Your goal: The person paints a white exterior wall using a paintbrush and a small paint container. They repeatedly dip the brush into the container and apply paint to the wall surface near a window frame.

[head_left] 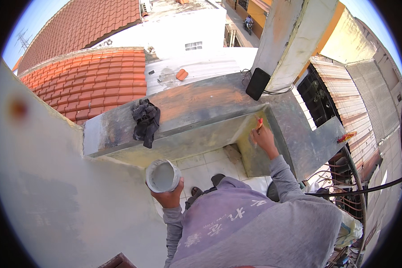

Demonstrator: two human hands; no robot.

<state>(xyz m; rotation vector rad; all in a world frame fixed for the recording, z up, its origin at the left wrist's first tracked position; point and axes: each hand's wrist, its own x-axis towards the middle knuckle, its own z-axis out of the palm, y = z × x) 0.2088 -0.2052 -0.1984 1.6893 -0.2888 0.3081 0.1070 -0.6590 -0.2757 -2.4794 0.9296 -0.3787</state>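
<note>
My left hand (169,196) is wrapped round a white plastic tub (150,172) of light grey paint (162,175), held a little tilted beside the low wall. In my right hand (265,139) is what looks like a paintbrush with a red handle (260,121), its bristles not clearly visible. That hand is closed on it near the inner corner of the low parapet wall (250,138), whose faces are blotched yellow and grey. Whether the bristles touch the wall I cannot tell.
On the parapet top lie a crumpled black cloth (145,123) and a black phone (257,83) with cables, beside a pillar (295,35). A red and yellow packet (346,137) rests at the right end. White floor tiles (196,167) show below; roofs lie beyond.
</note>
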